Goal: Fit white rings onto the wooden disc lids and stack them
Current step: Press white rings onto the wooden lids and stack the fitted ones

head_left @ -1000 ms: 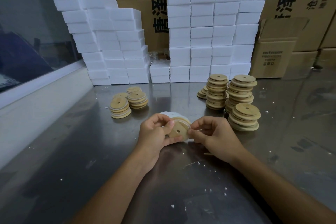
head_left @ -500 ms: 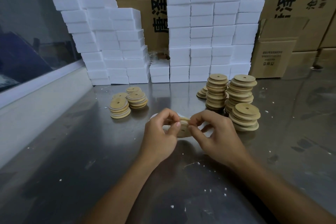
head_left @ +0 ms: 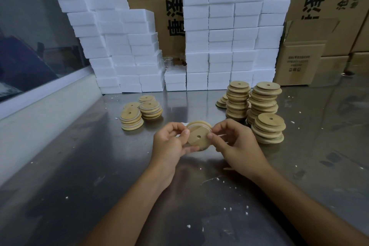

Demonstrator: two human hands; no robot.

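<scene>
White foam blocks [head_left: 229,32] stand stacked at the rear of the steel table [head_left: 60,195]. Printed cardboard boxes [head_left: 301,62] stand behind them. White crumbs [head_left: 229,182] lie scattered on the table surface.

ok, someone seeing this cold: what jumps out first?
Probably the two hands at centre, left hand and right hand, pinching one wooden lid tilted up between them, a white ring around its edge. Behind, walls of white foam blocks fill the back of the steel table. Tall lid stacks stand on the right, shorter ones on the left.
</scene>
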